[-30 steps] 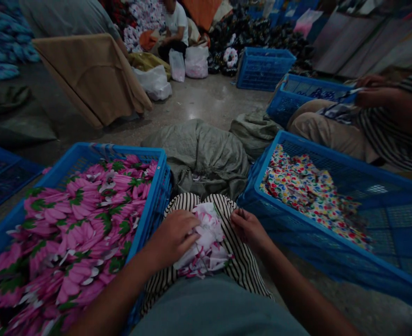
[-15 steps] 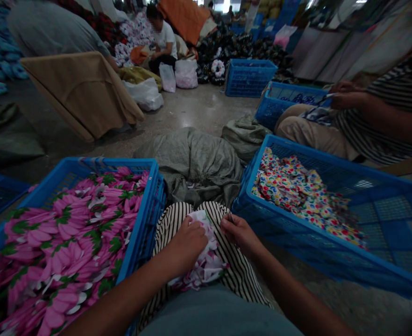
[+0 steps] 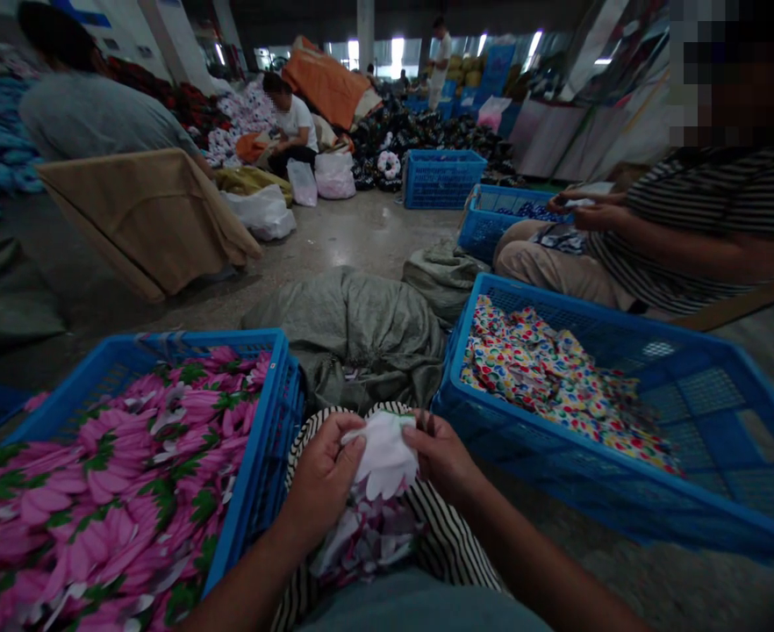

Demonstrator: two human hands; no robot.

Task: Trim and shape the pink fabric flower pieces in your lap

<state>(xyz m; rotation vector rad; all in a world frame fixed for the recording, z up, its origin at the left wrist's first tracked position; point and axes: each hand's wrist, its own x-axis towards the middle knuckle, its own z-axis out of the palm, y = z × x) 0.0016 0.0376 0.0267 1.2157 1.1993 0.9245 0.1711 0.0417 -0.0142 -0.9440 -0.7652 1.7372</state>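
Between my two hands a petal-edged fabric piece [image 3: 383, 456] is held up, its white side facing me and a bit of green along the top edge. My left hand [image 3: 327, 478] pinches its left side between thumb and fingers. On the right side, my right hand [image 3: 443, 452] grips the piece near its upper corner; whether it also holds something small and dark there I cannot make out. Below, a pile of pink and white fabric pieces [image 3: 374, 535] lies on my lap over black-and-white striped cloth [image 3: 456, 535].
A blue crate [image 3: 255, 412] of pink and green fabric pieces [image 3: 117, 474] stands at my left. Another blue crate [image 3: 722, 351] with colourful dotted pieces [image 3: 545, 369] is at my right. Grey-green sacks [image 3: 361, 325] lie ahead. A person in a striped shirt [image 3: 709, 202] sits on the right.
The fabric piece has been lifted off the pile and turned white side toward me. My right hand has moved left onto it. The view has tilted up slightly.
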